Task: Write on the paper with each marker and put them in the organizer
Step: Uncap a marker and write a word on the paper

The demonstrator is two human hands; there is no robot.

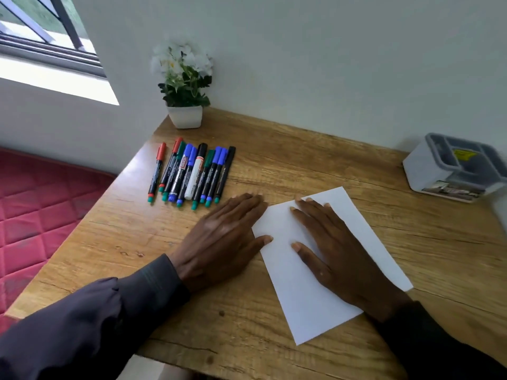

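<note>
Both hands, left hand (219,239) and right hand (340,250), lie flat, fingers spread, holding nothing; right pins the paper (288,292). Pick an end marker (157,171) cleanly.

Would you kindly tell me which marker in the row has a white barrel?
The white-barrelled marker with the black cap, mid-row on the wooden desk; every other marker's barrel is dark.

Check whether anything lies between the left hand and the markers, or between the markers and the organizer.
Nothing visible blocks the left hand from the markers: only bare desk lies between. Toward the organizer, the desk is bare too; the paper sits nearer the person, below that path.
</note>
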